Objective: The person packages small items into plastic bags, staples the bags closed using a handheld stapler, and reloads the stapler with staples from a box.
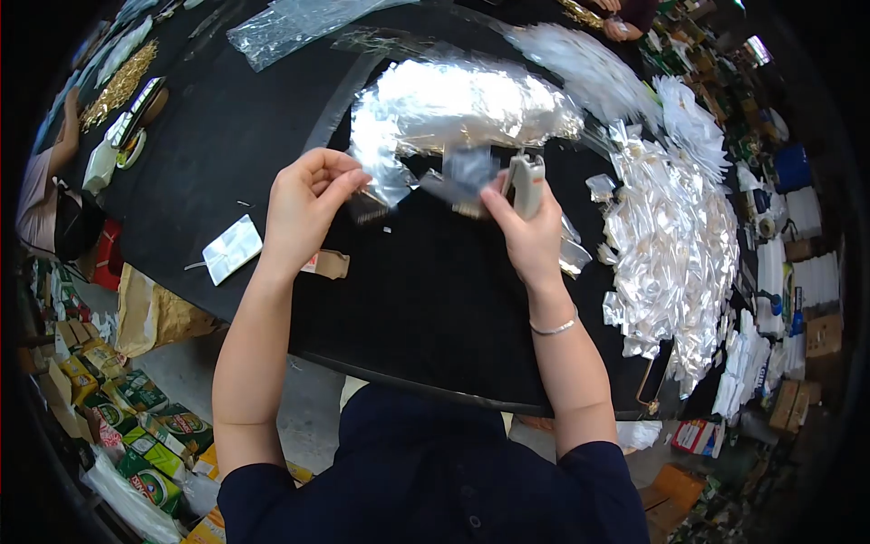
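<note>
- Right hand (535, 231) first: from my remote seat I see it wrapped around a pale stapler-like tool (527, 186), whose long axis points away from the body, toward the far side of the counter (408, 313).
- Just left of that tool I make out a blurred grey packet (471, 170). It lies ahead of and to the left of the right thumb, which seems to touch its edge; blur hides its long axis from me.
- Left hand (313, 199) is held up across from it, thumb and fingertips drawn near each other beside a small dark piece (369, 208). I cannot tell whether they grip it.
- What I judge to matter most is that the packet sits between the two hands, clearly nearer the right one, with a gap separating it from the left fingertips.
- Beyond both hands, near the packet, I have a broad heap of shiny silver film (453, 104), its long axis running from side to side.
- Off past the right hand, a large pile of silver packets (671, 245) stretches along the counter's right side.
- Out left of the left forearm I see a white pouch (233, 249), lying tilted; nearer the forearm is a small cardboard box (331, 263).
</note>
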The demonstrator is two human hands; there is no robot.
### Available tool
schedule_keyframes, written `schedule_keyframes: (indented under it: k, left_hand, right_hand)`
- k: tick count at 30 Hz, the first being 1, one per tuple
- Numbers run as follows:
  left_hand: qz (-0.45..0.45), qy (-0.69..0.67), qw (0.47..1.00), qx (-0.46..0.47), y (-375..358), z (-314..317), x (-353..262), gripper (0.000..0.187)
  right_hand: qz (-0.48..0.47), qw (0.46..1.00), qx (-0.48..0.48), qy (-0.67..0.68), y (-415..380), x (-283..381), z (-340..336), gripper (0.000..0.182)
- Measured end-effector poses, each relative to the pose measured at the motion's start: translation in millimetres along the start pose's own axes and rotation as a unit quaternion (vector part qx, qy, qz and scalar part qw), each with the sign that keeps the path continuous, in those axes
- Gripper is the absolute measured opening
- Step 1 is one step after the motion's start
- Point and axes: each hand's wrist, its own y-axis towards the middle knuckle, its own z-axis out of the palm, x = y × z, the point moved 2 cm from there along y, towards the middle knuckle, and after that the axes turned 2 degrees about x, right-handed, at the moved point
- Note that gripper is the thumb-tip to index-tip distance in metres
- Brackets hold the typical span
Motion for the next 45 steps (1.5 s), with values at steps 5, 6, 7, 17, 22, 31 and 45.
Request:
schedule_keyframes:
  k: [5, 6, 7, 17, 22, 31, 45]
  left_hand:
    - [-0.088, -0.006, 0.993, 0.078, -6, 35, 14, 0.015]
    - [-0.090, -0.007, 0.993, 0.082, -7, 40, 20, 0.015]
    - [-0.055, 0.074, 0.993, 0.068, -5, 44, 26, 0.017]
    - [0.088, 0.319, 0.943, -0.045, -10, 56, 32, 0.028]
    - [0.124, 0.334, 0.931, -0.076, -20, 61, 20, 0.029]
    - [-0.002, -0.004, 0.999, 0.044, -51, 124, 28, 0.027]
    - [0.067, 0.038, 0.997, -0.007, -59, 139, 21, 0.011]
  right_hand:
    - [0.100, 0.990, 0.077, 0.056, -42, -8, -24, 0.022]
    - [0.103, 0.990, 0.074, 0.055, -46, -11, -28, 0.022]
    - [0.098, 0.991, 0.074, 0.052, -49, -14, -31, 0.022]
    - [0.088, 0.991, 0.081, 0.063, -53, -22, -41, 0.019]
    - [0.089, 0.990, 0.086, 0.068, -53, -24, -42, 0.019]
    - [0.091, 0.993, 0.057, 0.058, -53, -25, -39, 0.021]
    - [0.103, 0.994, 0.001, 0.038, -64, -21, -29, 0.025]
